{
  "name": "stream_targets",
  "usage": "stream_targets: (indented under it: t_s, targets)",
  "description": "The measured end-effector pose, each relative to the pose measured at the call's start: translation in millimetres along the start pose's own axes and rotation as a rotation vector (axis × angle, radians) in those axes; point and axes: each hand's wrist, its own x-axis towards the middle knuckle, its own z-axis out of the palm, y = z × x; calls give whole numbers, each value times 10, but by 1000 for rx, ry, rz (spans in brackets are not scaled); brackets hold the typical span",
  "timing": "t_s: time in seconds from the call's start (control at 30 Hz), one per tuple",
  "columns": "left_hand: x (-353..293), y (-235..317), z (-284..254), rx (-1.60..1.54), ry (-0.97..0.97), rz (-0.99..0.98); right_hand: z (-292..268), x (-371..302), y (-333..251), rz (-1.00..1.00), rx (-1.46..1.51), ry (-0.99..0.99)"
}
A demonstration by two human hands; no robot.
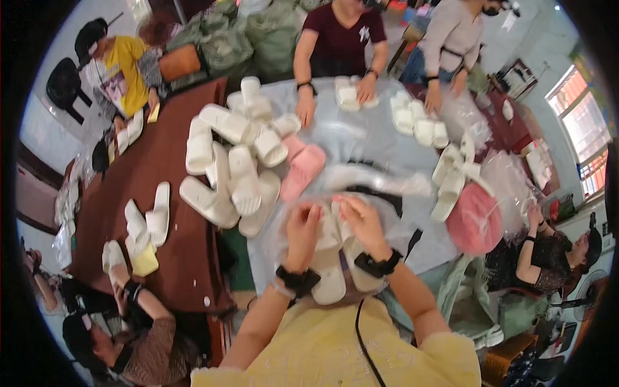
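A pair of white slide sandals (330, 274) lies side by side in front of me, toes away, within a clear plastic bag (387, 222). My left hand (303, 233) is closed at the far left of the pair, its fingertips pinching the thin bag. Opposite it, my right hand (362, 222) grips the bag's film too, with bent fingers. Both hands cover part of the sandals' straps. A pair of pink slides (303, 166) rests just beyond my left hand, beside a heap of white slides (242, 177).
Across the grey-covered table (348, 148), co-workers' hands touch white slides (348, 95). At right stand more white slides (448, 180), a round pink item (474, 219) and clear plastic bags (509, 180). A brown table (174, 251) at left bears slides (158, 213) and yellow paper (144, 261).
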Motion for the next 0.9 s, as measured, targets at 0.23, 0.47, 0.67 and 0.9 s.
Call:
stream_targets:
  t_s: [0.23,0.47,0.67,0.9]
  targets:
    - [-164,270,113,-419,-106,82,71,-94,-262,34,142,21]
    - [-141,246,105,-418,-118,73,119,-72,-237,-159,-14,50]
    - [-155,218,103,-285,-111,91,102,-81,-180,-133,-31,73]
    - [-137,208,97,-216,-96,36,79,-76,-146,-85,-59,58]
